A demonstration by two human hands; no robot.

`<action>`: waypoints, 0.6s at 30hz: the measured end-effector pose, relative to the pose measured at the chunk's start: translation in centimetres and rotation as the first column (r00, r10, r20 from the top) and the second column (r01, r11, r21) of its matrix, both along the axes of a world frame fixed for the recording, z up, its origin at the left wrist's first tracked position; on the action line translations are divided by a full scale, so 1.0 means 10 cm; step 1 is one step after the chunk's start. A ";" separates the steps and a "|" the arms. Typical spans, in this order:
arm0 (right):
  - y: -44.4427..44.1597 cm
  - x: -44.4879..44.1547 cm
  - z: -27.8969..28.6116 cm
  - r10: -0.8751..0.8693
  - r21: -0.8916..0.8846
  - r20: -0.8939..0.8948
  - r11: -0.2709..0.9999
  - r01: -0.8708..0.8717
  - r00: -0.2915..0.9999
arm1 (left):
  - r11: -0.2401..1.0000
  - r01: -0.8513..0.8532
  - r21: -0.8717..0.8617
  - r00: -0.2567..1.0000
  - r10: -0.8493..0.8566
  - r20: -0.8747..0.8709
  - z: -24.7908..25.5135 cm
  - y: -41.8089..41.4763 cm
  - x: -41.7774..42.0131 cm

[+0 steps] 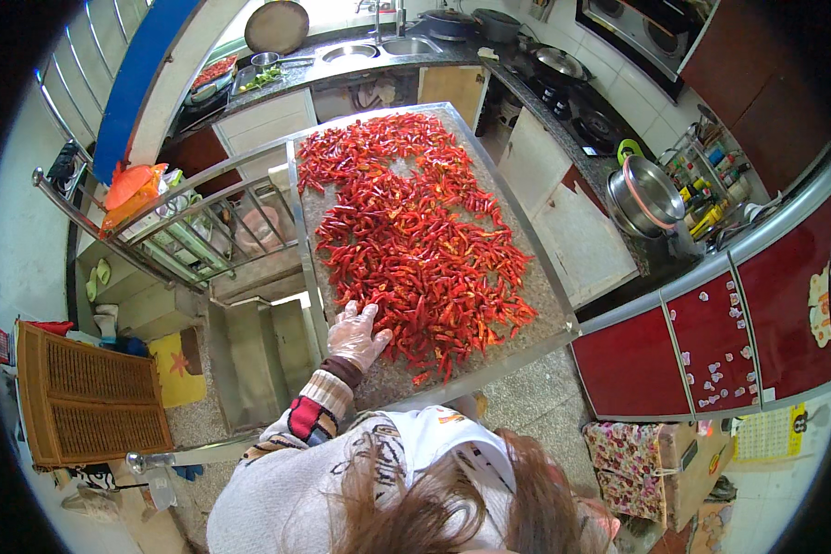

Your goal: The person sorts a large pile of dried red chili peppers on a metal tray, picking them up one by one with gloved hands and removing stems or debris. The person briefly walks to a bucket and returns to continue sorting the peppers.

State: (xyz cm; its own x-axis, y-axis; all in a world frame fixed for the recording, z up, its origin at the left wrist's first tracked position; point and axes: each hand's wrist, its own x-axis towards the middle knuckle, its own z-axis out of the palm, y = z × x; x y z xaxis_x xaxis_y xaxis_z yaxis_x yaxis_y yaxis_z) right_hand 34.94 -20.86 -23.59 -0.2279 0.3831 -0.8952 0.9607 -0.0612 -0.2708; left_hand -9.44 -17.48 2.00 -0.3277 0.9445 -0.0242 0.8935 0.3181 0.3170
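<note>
My left hand (355, 337), in a clear plastic glove, rests at the near left edge of a spread of red chili peppers (415, 249). Its fingers are apart and the fingertips touch or nearly touch the nearest peppers; I see nothing held in it. The chilies look cut or split, with yellowish insides showing on some. They lie on a speckled stone tabletop (537, 291) with a metal rim, thickest in the middle and thinner at the far end. My right hand is out of view.
A metal railing (228, 201) meets the table's left side, with steps (249, 353) going down beyond it. Ahead is a counter with a double sink (350, 53). Steel pots (644, 197) and a stove (592, 128) are on the right, near a red refrigerator (713, 346).
</note>
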 end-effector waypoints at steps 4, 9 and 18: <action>0.00 -0.01 -0.01 -0.001 0.002 0.001 1.000 0.001 1.000 | 0.998 0.025 -0.059 0.996 -0.020 0.086 0.01 -0.05 0.00; 0.00 0.00 -0.02 0.002 0.012 0.003 1.000 -0.002 1.000 | 0.997 0.073 -0.033 0.978 -0.065 0.199 -0.15 -0.03 0.05; 0.02 0.06 -0.08 0.014 0.041 0.012 0.999 -0.015 1.000 | 0.989 0.131 0.065 0.941 -0.145 0.307 -0.26 -0.01 0.12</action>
